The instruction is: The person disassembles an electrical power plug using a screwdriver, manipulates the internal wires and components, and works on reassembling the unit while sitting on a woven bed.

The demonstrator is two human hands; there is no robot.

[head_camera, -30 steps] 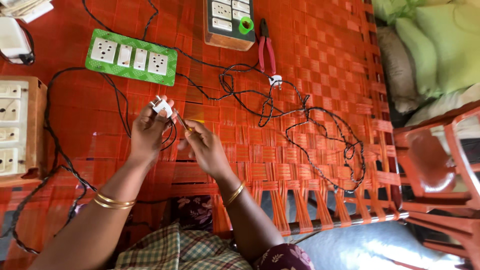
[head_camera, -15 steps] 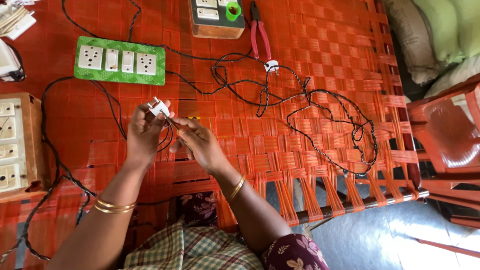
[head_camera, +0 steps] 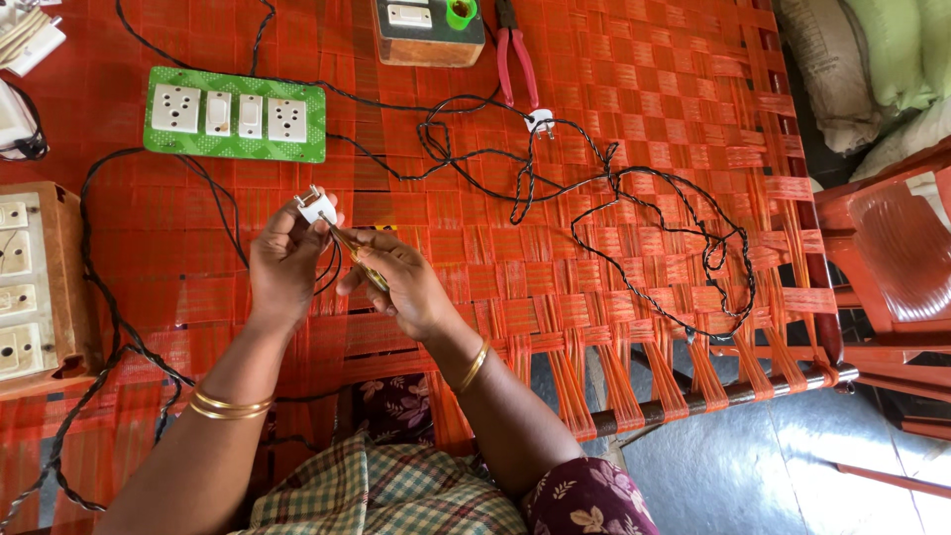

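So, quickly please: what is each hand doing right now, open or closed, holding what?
Left hand: closed on small white plastic plug.
Right hand: closed on thin yellow-handled screwdriver.

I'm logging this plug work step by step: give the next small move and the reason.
Probably a slight turn of the screwdriver in the right hand. Its tip meets the white plug, which the left hand pinches with the pins up, and the black cord hangs from the plug between the hands.

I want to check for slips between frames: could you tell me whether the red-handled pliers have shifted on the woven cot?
No. The red-handled pliers lie right of the wooden switch box, above the small white plug, as before; only the camera moved.
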